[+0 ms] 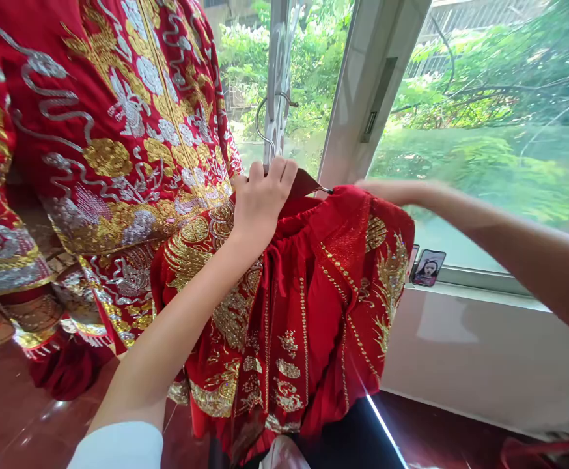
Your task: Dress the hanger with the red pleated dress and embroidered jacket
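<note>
Now your left hand (260, 202) fingers clutch the red embroidered skirt (308, 306) waistband at its hanger (304, 184); your right hand (387, 191) fingers pinch the far edge.

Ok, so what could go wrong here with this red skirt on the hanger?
The left hand grips the hanger at one end only, while the right hand is at the skirt waistband; the heavy skirt might slide off. Its hem hangs low toward the floor and could drag. The gold embroidery presses against the hanging red jacket, so threads may snag.
</note>
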Demonstrator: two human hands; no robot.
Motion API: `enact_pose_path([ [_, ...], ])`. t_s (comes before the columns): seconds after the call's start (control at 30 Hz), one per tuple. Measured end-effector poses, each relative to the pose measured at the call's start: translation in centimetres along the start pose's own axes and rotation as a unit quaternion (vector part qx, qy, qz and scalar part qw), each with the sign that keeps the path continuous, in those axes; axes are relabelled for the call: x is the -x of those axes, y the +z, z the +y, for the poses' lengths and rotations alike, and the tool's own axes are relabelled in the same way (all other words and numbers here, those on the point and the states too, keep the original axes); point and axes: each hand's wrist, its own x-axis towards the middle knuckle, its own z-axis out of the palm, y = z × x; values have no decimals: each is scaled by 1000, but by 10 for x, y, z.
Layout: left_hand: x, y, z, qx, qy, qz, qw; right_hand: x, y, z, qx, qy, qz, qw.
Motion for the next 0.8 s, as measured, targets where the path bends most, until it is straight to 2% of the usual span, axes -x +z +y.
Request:
enact_pose_path([
  [0.07, 1, -2, 1, 6, -6, -3, 1000, 4, -3, 7, 56, -37, 140, 988],
  [0.1, 2, -3, 2, 10, -8, -2, 1000, 7, -4, 10, 78, -60, 222, 970],
  [0.13, 3, -5, 2, 14, -10, 0, 1000, 11, -4, 12, 83, -78, 271, 956],
  [0.17, 4, -6, 3, 18, -10, 3, 1000, 17, -5, 13, 79, -92, 256, 959],
  [0.2, 5, -8, 3, 21, -9, 6, 1000, 22, -6, 14, 67, -103, 176, 977],
  [0.23, 6, -9, 3, 22, -5, 7, 1000, 28, -9, 15, 50, -107, 67, 991],
  [0.27, 6, -10, 4, 21, 0, 6, 1000, 32, -12, 16, 36, -103, -15, 994],
  [0.3, 7, -11, 4, 18, 4, 4, 1000, 36, -16, 18, 30, -92, -37, 995],
  [0.33, 7, -12, 3, 15, 8, 1, 1000, 40, -20, 19, 30, -75, 4, 997],
  [0.4, 7, -14, 2, 9, 9, -6, 1000, 44, -22, 22, 30, -31, 185, 982],
  [0.43, 7, -15, 0, 7, 8, -8, 1000, 46, -20, 22, 28, -18, 236, 971],
  [0.47, 7, -16, -1, 5, 7, -11, 1000, 48, -16, 23, 23, -15, 231, 972],
  [0.57, 9, -21, 1, 7, 17, -26, 1000, 55, 1, 24, 1, -47, 84, 995],
  [0.6, 11, -23, 6, 12, 25, -32, 999, 57, 5, 24, -3, -56, 57, 997],
  [0.7, 23, -21, 36, 28, 81, -35, 996, 61, 9, 24, 9, -53, 86, 995],
  [0.8, 34, -4, 68, 25, 154, -35, 987, 67, -9, 23, 73, -44, 94, 992],
])
